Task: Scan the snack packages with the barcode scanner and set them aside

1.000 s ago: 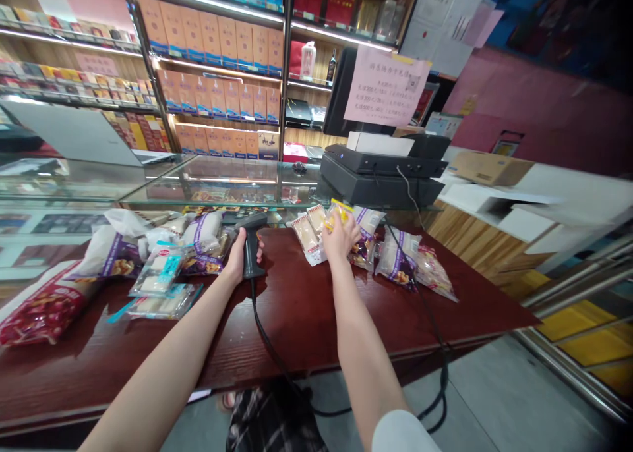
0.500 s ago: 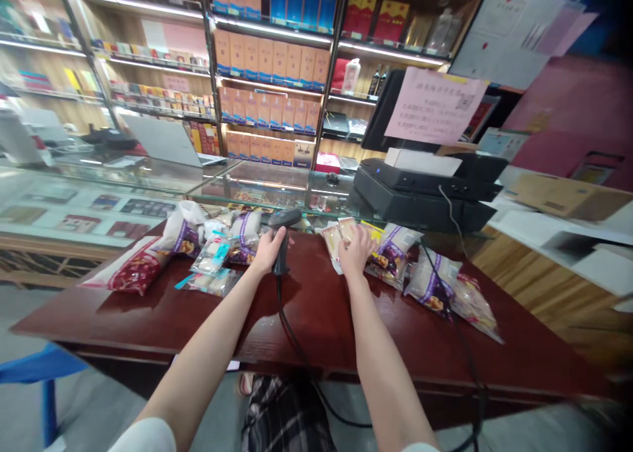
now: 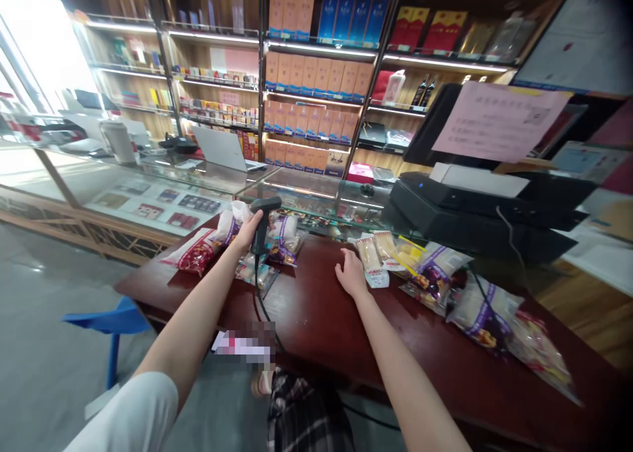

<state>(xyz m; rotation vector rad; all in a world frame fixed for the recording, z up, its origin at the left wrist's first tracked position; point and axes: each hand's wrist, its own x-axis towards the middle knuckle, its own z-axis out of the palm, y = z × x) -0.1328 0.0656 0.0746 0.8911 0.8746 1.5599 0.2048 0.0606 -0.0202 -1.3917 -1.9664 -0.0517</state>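
My left hand (image 3: 248,231) is closed round the handle of a black corded scanner (image 3: 260,240), held over the bags at the table's left. Beneath and beside it lie a red-and-white bag (image 3: 198,253), a purple-banded bag (image 3: 285,236) and small clear packets (image 3: 257,273). My right hand (image 3: 351,273) rests empty on the dark red table (image 3: 316,307), fingers apart, just left of two pale packets (image 3: 368,254). Right of those are a yellow-edged packet (image 3: 409,251), purple-banded bags (image 3: 439,274) and a clear bag (image 3: 541,353).
A glass counter (image 3: 306,192) runs behind the table. A black cash register machine (image 3: 445,208) with a pink notice (image 3: 499,119) stands at the back right. A blue stool (image 3: 111,320) is at the left. The scanner's cable (image 3: 264,307) hangs over the table's front edge.
The view has turned left. My left hand has carried the scanner left over the bags. My right hand has let go of the pale packets, which now lie beside the yellow-edged one.
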